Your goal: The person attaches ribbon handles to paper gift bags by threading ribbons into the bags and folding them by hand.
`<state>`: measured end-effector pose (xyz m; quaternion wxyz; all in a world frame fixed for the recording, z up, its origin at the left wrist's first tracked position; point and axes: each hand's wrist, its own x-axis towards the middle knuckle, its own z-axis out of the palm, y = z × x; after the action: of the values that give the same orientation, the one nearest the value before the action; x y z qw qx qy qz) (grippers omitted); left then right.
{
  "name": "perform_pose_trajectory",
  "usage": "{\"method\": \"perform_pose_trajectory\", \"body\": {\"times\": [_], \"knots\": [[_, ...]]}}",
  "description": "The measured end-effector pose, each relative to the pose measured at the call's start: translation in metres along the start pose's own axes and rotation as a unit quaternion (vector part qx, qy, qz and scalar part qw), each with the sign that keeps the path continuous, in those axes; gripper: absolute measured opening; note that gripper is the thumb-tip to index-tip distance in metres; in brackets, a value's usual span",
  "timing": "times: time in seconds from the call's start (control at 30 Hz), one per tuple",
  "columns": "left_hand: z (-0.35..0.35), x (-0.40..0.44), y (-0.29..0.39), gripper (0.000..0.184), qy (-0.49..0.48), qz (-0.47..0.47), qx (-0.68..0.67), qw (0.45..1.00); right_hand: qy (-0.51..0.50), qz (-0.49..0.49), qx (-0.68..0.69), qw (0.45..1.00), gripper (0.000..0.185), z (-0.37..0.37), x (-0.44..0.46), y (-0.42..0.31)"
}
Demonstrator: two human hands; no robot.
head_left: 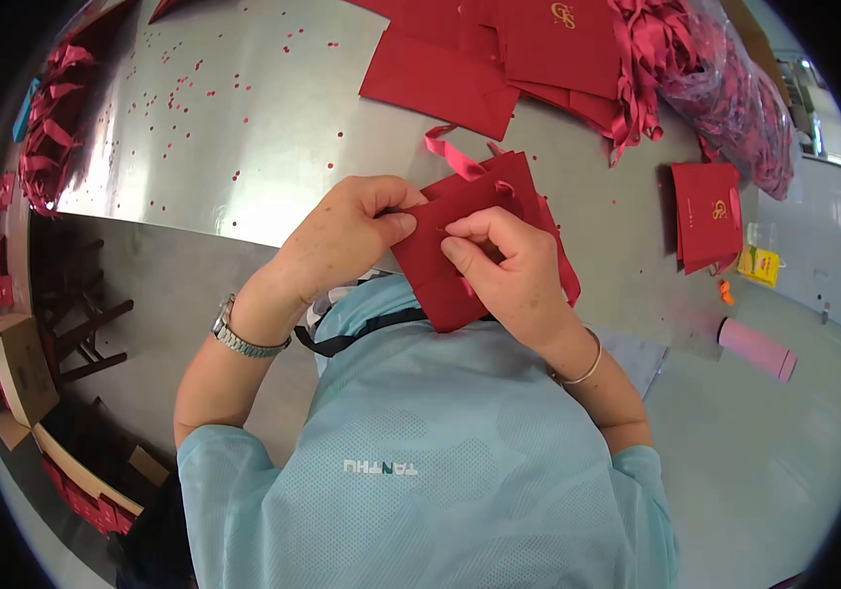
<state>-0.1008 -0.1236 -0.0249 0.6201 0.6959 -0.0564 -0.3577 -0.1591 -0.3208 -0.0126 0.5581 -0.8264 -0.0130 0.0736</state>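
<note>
A red paper gift bag (440, 280) is tilted in front of my torso at the table's near edge. My left hand (347, 231) pinches its upper left edge between thumb and fingers. My right hand (514, 265) is over the bag's face, thumb and forefinger pressed together near a small spot on the paper. Whatever lies between those two fingertips is too small to make out. A pink ribbon (455, 155) loops out beyond the bag's far edge, and a short piece of ribbon pokes through near the top.
Flat red bags (440, 74) are piled at the table's far side, beside bundled ribbons (641, 59) and a plastic sack (735, 98). Red paper dots are scattered over the metal table (283, 98). A finished-looking red bag (705, 216) and a pink bottle (756, 348) are at right.
</note>
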Motion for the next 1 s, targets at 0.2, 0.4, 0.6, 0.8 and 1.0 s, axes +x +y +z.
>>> {"method": "perform_pose_trajectory", "body": {"times": [0.2,0.4,0.6,0.8,1.0], "knots": [[-0.002,-0.002,0.002,0.019,-0.022,-0.01,-0.076,0.997,0.05,-0.056,-0.025,0.997,0.01,0.01,0.003,0.001],[-0.001,-0.004,0.004,0.02,-0.012,-0.008,-0.074,0.997,0.057,-0.079,-0.035,0.995,0.01,0.012,0.008,0.003],[-0.003,-0.005,0.003,0.02,-0.018,-0.006,-0.07,0.997,0.053,-0.086,-0.051,0.994,0.009,0.014,0.013,0.001],[-0.003,-0.006,-0.001,0.017,0.001,0.04,-0.026,0.999,0.031,-0.093,-0.133,0.986,0.008,0.014,0.019,-0.01],[0.003,-0.005,-0.001,0.018,0.034,0.113,0.042,0.992,-0.037,-0.148,-0.354,0.923,0.013,0.014,0.029,-0.027]]}}
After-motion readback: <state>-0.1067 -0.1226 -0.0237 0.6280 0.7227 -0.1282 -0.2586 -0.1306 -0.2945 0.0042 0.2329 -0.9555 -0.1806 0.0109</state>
